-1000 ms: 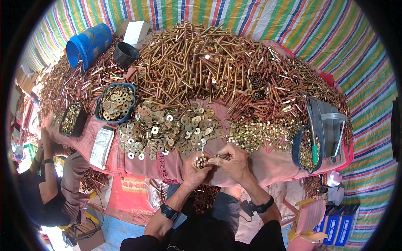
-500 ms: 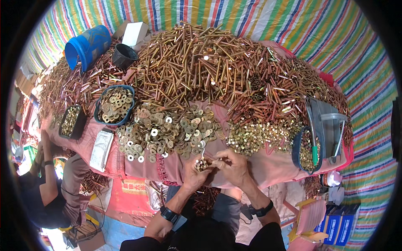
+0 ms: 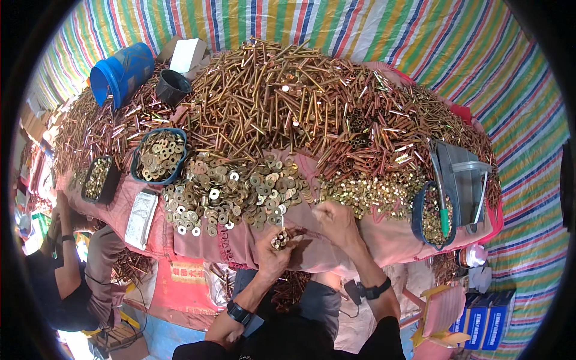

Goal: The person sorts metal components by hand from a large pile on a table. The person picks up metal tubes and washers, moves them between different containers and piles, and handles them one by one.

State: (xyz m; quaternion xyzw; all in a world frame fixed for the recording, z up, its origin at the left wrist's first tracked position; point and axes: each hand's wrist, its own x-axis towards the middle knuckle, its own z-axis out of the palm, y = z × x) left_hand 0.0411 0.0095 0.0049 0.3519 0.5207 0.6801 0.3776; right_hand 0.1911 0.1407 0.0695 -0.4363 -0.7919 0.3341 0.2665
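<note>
since a second ago the right hand (image 3: 336, 221) has been moved off the left hand (image 3: 273, 255) and up to the edge of the small brass nuts (image 3: 372, 192), fingers curled shut over them; what is pinched cannot be told. the left hand is kept closed on a bundle of brass bolts (image 3: 280, 239) at the near table (image 3: 240, 246) edge, so another piece seems to be fetched for it. the pink-covered table is heaped with long bolts (image 3: 288, 102) and washers (image 3: 234, 192), under a striped tarpaulin (image 3: 420, 36).
</note>
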